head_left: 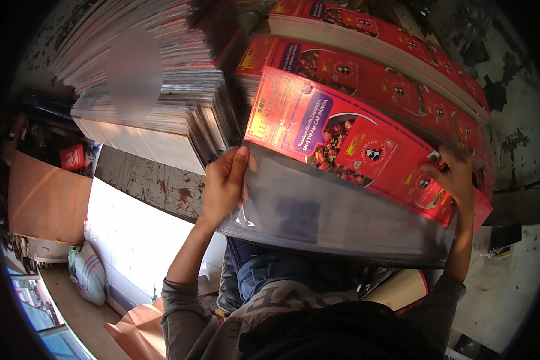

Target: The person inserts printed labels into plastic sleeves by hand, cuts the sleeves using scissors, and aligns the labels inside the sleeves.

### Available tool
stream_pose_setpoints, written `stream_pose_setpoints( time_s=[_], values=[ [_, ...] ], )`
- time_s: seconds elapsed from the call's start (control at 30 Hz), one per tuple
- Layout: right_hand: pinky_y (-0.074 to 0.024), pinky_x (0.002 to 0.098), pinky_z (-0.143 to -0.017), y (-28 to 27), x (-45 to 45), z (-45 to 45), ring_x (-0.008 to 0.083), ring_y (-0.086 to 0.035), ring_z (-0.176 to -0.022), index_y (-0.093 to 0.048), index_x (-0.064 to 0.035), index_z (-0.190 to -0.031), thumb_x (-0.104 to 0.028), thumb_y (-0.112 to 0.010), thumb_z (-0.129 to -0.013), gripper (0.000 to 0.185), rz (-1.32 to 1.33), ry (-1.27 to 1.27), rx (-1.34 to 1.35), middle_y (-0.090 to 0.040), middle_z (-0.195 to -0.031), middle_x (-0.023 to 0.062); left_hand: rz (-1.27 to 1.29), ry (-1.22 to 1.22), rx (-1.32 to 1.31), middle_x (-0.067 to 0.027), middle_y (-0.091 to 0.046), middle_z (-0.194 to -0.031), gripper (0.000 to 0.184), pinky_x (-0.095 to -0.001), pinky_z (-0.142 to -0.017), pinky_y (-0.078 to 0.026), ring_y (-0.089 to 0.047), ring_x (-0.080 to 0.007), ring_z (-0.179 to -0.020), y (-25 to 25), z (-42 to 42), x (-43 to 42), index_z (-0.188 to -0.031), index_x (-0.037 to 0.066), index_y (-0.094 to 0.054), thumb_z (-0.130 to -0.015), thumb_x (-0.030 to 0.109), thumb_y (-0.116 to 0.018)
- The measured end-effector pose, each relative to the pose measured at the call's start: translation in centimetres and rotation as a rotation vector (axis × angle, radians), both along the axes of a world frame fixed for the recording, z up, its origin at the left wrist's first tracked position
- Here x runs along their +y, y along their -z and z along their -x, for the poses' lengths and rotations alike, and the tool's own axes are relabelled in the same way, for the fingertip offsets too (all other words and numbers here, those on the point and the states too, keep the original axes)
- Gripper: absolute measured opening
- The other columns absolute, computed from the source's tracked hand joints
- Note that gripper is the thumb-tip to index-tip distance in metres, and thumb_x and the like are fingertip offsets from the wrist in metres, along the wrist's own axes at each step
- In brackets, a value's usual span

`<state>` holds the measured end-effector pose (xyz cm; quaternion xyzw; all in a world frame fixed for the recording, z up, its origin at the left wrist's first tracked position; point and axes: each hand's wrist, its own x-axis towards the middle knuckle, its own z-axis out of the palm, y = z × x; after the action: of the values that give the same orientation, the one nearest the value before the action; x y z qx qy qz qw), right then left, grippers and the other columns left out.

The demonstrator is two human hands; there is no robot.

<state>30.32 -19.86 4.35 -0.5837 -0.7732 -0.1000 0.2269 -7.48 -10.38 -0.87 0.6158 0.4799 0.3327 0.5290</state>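
My left hand (225,183) pinches the upper left corner of a clear plastic sleeve (318,204) at the table's near edge. A red printed sheet (366,150) with a food picture and a panda logo lies tilted over the sleeve's upper part. My right hand (453,174) grips the right end of this sheet, thumb on top, fingers partly hidden. Just beyond it is a stack of similar red sheets (342,69). Whether the sheet's lower edge is inside the sleeve cannot be told.
A tall stack of sleeved sheets (156,108) stands at the left on the worn table (144,180). More red sheets (390,36) are piled at the back. A white sack (90,273) lies on the floor at lower left, below a brown board (48,198).
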Motion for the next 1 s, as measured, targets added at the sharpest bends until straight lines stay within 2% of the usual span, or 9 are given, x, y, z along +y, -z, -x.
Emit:
stream_pose_setpoints(
  time_s=[0.23, 0.3, 0.33, 0.4, 0.5, 0.53, 0.6, 0.83, 1.0],
  values=[
    [-0.0363, 0.0299, -0.044, -0.6, -0.4, 0.8, 0.0205, -0.044, -0.043, -0.046, -0.0035, -0.060, -0.039, -0.077, -0.062, 0.047, 0.020, 0.089, 0.031, -0.046, -0.051, 0.0081, -0.061, 0.050, -0.022, -0.0025, -0.048, -0.045, 0.034, -0.0209, -0.033, -0.033, -0.045, -0.0072, -0.034, 0.7, -0.2, 0.5, -0.076, 0.001, -0.052, -0.096, 0.023, -0.036],
    [-0.0283, 0.0322, -0.042, -0.4, -0.4, 0.6, 0.0203, -0.035, -0.044, -0.043, -0.0029, -0.058, -0.035, -0.077, -0.063, 0.047, -0.035, 0.064, -0.008, -0.036, -0.050, 0.0069, -0.072, 0.054, -0.028, 0.0022, -0.041, -0.042, 0.033, -0.0190, -0.030, -0.026, -0.036, -0.0039, -0.031, 1.1, -0.1, 0.5, -0.079, 0.003, -0.052, -0.097, 0.025, -0.035],
    [-0.0283, 0.0322, -0.042, -0.6, -0.5, 0.6, 0.0203, -0.035, -0.044, -0.043, -0.0029, -0.058, -0.035, -0.077, -0.063, 0.047, -0.037, 0.111, -0.016, -0.036, -0.050, 0.0069, -0.065, 0.053, -0.028, 0.0041, -0.038, -0.041, 0.033, -0.0180, -0.028, -0.022, -0.031, -0.0023, -0.029, 1.0, -0.2, 0.4, -0.081, 0.004, -0.052, -0.097, 0.026, -0.034],
    [-0.0392, 0.0315, -0.044, -0.9, -0.4, 0.7, 0.0217, -0.050, -0.044, -0.048, -0.0046, -0.060, -0.044, -0.073, -0.066, 0.046, -0.003, 0.066, -0.089, -0.050, -0.051, 0.0069, -0.062, 0.046, -0.067, 0.0054, -0.035, -0.041, 0.032, -0.0183, -0.028, -0.019, -0.028, -0.0015, -0.029, 1.2, -0.2, 0.4, -0.081, 0.004, -0.052, -0.097, 0.027, -0.035],
    [-0.0404, 0.0337, -0.046, -0.3, -0.3, 0.6, 0.0229, -0.053, -0.046, -0.053, -0.0060, -0.061, -0.049, -0.069, -0.067, 0.046, -0.021, 0.107, -0.049, -0.052, -0.050, 0.0070, -0.094, 0.092, -0.026, 0.0048, -0.035, -0.040, 0.032, -0.0191, -0.029, -0.022, -0.031, -0.0022, -0.030, 1.3, 0.1, 0.6, -0.081, 0.005, -0.053, -0.096, 0.027, -0.036],
    [-0.0404, 0.0337, -0.046, -0.3, -0.1, 0.6, 0.0229, -0.053, -0.046, -0.053, -0.0060, -0.061, -0.049, -0.069, -0.067, 0.046, -0.025, 0.117, -0.048, -0.052, -0.050, 0.0070, -0.104, 0.080, 0.001, 0.0049, -0.035, -0.040, 0.032, -0.0191, -0.029, -0.022, -0.031, -0.0022, -0.030, 1.2, 0.0, 0.6, -0.081, 0.005, -0.053, -0.096, 0.027, -0.037],
    [-0.0299, 0.0292, -0.041, -0.3, 0.4, 0.8, 0.0181, -0.039, -0.043, -0.050, -0.0024, -0.058, -0.038, -0.076, -0.064, 0.045, -0.058, 0.109, 0.045, -0.042, -0.048, 0.0077, -0.098, 0.045, 0.051, 0.0049, -0.035, -0.040, 0.032, -0.0190, -0.029, -0.023, -0.032, -0.0022, -0.030, 0.8, -0.2, 0.3, -0.080, 0.005, -0.053, -0.096, 0.027, -0.038],
    [-0.0315, 0.0301, -0.043, -1.1, 2.1, 0.4, 0.0174, -0.042, -0.043, -0.054, -0.0025, -0.060, -0.040, -0.075, -0.064, 0.043, 0.006, 0.097, 0.143, -0.044, -0.049, 0.0084, -0.075, 0.038, 0.036, 0.0045, -0.035, -0.040, 0.032, -0.0191, -0.029, -0.024, -0.032, -0.0022, -0.031, 0.9, -0.1, 0.2, -0.078, 0.005, -0.053, -0.096, 0.028, -0.038],
    [-0.0320, 0.0307, -0.046, -1.9, 1.5, -0.2, 0.0169, -0.036, -0.044, -0.051, -0.0014, -0.060, -0.037, -0.075, -0.065, 0.043, 0.083, 0.133, 0.059, -0.042, -0.049, 0.0080, -0.096, -0.017, -0.050, 0.0035, -0.037, -0.042, 0.033, -0.0191, -0.030, -0.025, -0.033, -0.0027, -0.032, 0.8, 0.0, 0.0, -0.078, 0.005, -0.052, -0.096, 0.028, -0.038]
  ],
)
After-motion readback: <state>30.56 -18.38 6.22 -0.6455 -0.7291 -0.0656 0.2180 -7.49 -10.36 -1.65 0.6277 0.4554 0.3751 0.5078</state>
